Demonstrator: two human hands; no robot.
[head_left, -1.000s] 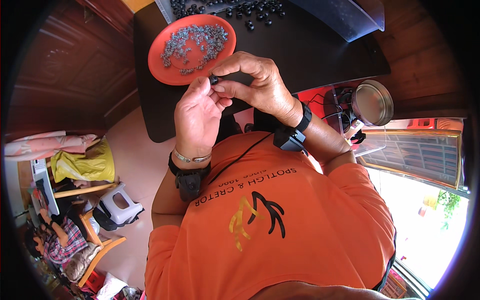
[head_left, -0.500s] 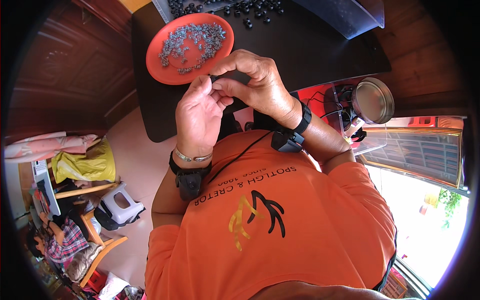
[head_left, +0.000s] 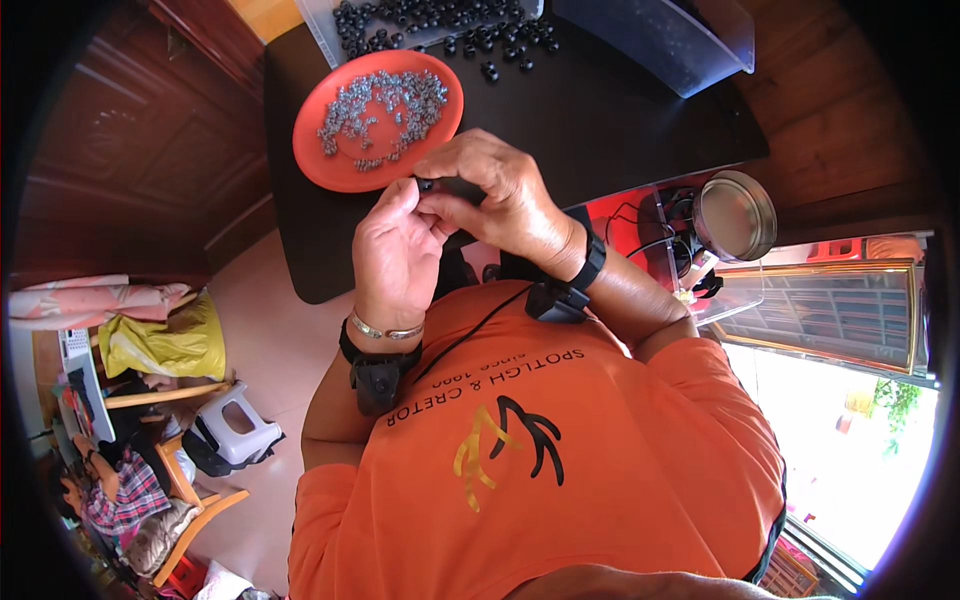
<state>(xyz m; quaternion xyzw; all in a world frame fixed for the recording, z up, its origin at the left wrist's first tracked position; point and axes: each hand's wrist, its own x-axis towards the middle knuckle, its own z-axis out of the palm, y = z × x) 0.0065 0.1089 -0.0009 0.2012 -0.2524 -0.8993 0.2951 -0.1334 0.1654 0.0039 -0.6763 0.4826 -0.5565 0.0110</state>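
Observation:
Over the near edge of the dark table, my left hand (head_left: 393,262) and my right hand (head_left: 497,192) meet at the fingertips. A small black part (head_left: 426,186) is pinched between them, mostly covered by fingers. My left hand is palm up, its fingers curled in. From above, the right thumb and fingers close on the same part. Just beyond my hands is an orange-red plate (head_left: 313,160) with many small shiny metal pieces (head_left: 410,95) spread over it; they are too small to name.
Loose rounded black parts (head_left: 505,45) lie behind the plate, some in a clear container (head_left: 322,22). A translucent plastic bin (head_left: 690,60) stands at the table's far right. Right of the table is a round tin (head_left: 737,215). Far left, a person (head_left: 125,490) sits near a grey stool (head_left: 238,425).
The view has shifted slightly, so the plate and table appear lower in the picture. Both hands stay together on the small black part, with only slight finger movement.

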